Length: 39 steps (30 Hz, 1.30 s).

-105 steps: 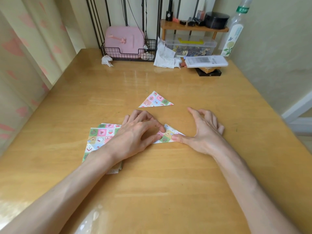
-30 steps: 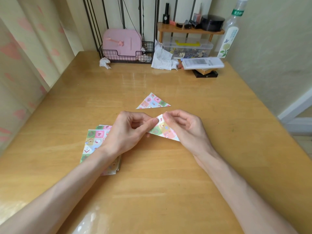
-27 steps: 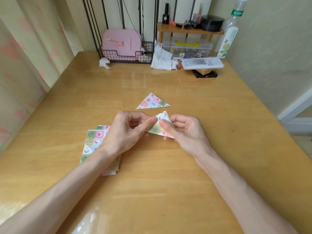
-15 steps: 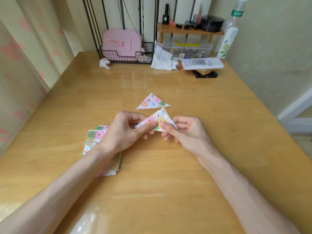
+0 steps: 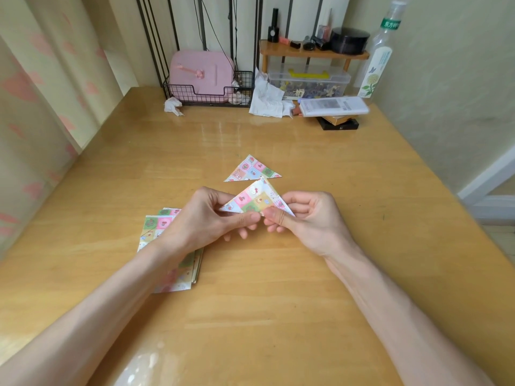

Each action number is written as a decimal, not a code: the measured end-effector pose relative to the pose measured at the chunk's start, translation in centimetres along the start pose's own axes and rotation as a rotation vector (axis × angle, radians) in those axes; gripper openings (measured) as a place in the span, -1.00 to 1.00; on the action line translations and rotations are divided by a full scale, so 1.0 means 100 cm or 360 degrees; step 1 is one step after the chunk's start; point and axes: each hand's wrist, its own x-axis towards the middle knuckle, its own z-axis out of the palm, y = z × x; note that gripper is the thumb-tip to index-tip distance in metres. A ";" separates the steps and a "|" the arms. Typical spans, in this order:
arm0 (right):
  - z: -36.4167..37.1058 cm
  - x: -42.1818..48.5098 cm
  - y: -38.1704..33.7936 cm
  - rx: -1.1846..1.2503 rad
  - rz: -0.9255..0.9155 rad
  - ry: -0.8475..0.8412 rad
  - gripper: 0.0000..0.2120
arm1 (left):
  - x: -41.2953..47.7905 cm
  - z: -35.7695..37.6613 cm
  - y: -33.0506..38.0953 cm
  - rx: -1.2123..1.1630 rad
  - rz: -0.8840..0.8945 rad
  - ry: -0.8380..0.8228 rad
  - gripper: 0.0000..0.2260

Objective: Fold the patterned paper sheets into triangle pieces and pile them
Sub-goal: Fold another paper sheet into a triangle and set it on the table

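**Folding in progress, head view.** Near, left of centre on the desk [image 5: 278, 302]: the stack [image 5: 156, 228] of unfolded sheets lies flat, partly under the left forearm, within easy reach of the hand that would draw the next one.

Centre: the left hand [image 5: 206, 221] and right hand [image 5: 312, 218] each pinch the triangle [image 5: 253, 200] between thumb and curled fingers. They hold it lifted just above the desk, apex pointing away. The thumbs meet on its near edge and the other fingers back it from beneath. This two-sided grip likely serves to square the layers and sharpen the crease before release. Whether another fold is needed cannot be told.

Just beyond: a finished piece [image 5: 252, 169] lies flat, its near edge almost meeting the raised apex in this view. It marks where the pile begins, so the held triangle probably goes on top of it.

Far edge: basket [image 5: 209, 93], tissue [image 5: 267, 100], box [image 5: 309, 82] and bottle [image 5: 376, 59] sit against the wall, well apart from the work.
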 end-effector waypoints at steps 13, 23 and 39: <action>-0.002 -0.001 -0.001 -0.0153 -0.0036 -0.0097 -0.83 | 0.000 -0.005 0.004 -0.0066 -0.0062 -0.0015 -0.83; -0.011 0.001 -0.006 -0.0139 0.0034 -0.0080 -0.77 | 0.004 -0.014 0.002 -0.0164 -0.0091 0.0105 -0.78; 0.000 0.007 0.010 0.0045 0.0037 0.0254 -0.93 | 0.005 -0.028 0.000 -0.0196 -0.0184 0.0069 -0.82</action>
